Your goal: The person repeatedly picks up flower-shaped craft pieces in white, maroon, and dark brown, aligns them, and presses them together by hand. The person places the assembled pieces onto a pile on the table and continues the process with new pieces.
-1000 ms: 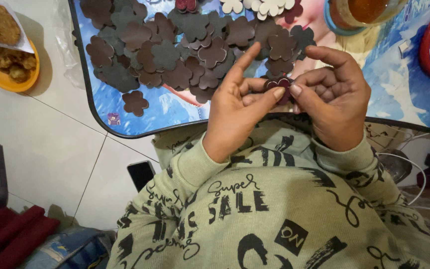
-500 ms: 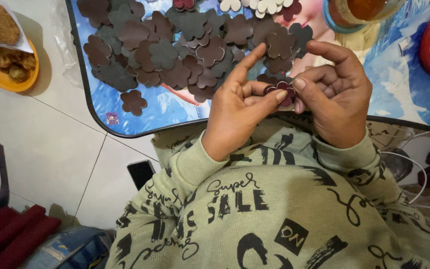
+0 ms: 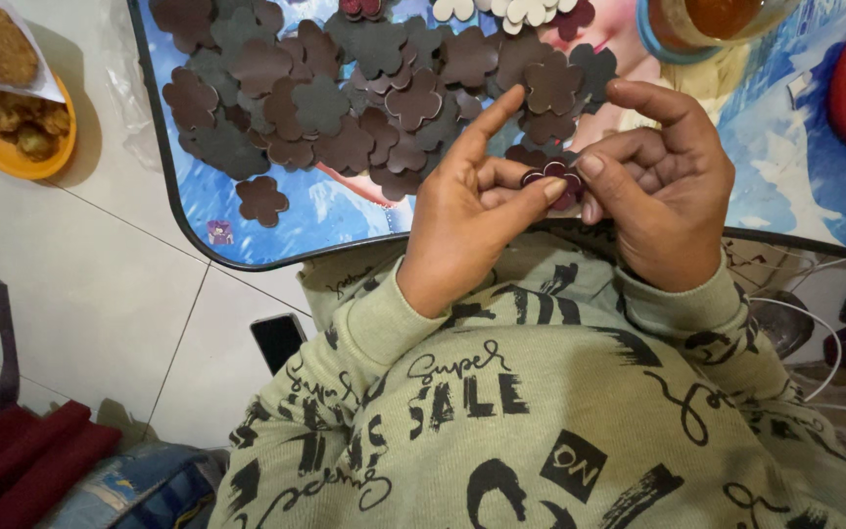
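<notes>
Head view: both hands meet at the tray's (image 3: 247, 257) near edge, pinching one dark flower (image 3: 552, 178) between them — left hand (image 3: 472, 220) with thumb and bent fingers closed, forefinger out; right hand (image 3: 663, 201) curled on it from the right.

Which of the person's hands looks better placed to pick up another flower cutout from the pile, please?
Probably the left hand: its index finger is already stretched toward the pile of dark flower cutouts, with only its thumb on the small maroon flower piece. The right hand curls around that piece.
</notes>
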